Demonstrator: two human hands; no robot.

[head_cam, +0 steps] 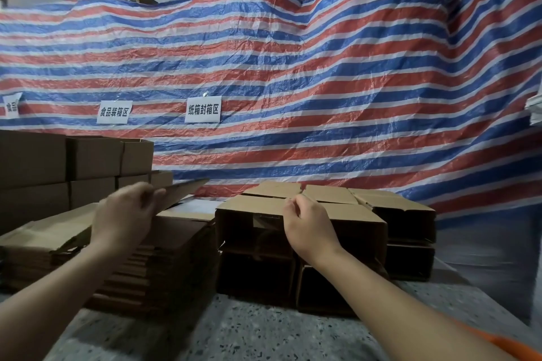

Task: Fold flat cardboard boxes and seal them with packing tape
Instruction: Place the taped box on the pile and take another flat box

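Head view: left hand (pixel 124 214) raised over a pile of flat boxes (pixel 164 255), fingers and thumb pinching one flat cardboard box (pixel 183 190) by its near end, the sheet tilted up and blurred. Right hand (pixel 308 226) above a folded box (pixel 258 208), fingers loosely curled, holding nothing visible; touching the box top or not, cannot tell. Folded box lying on its side with the open mouth toward the camera, on top of another box, just right of the flat pile. More folded boxes (pixel 396 205) behind and to the right, close together, flaps open. On the left, a higher wall of stacked boxes (pixel 73 161). All on a speckled grey surface (pixel 249 331). Behind, a large tarp (pixel 293 67) with red, white and blue stripes, hanging like a curtain. Two white paper signs (pixel 203 109) with Chinese characters fixed on the tarp, a third one partly seen at the left edge. No packing tape in sight.
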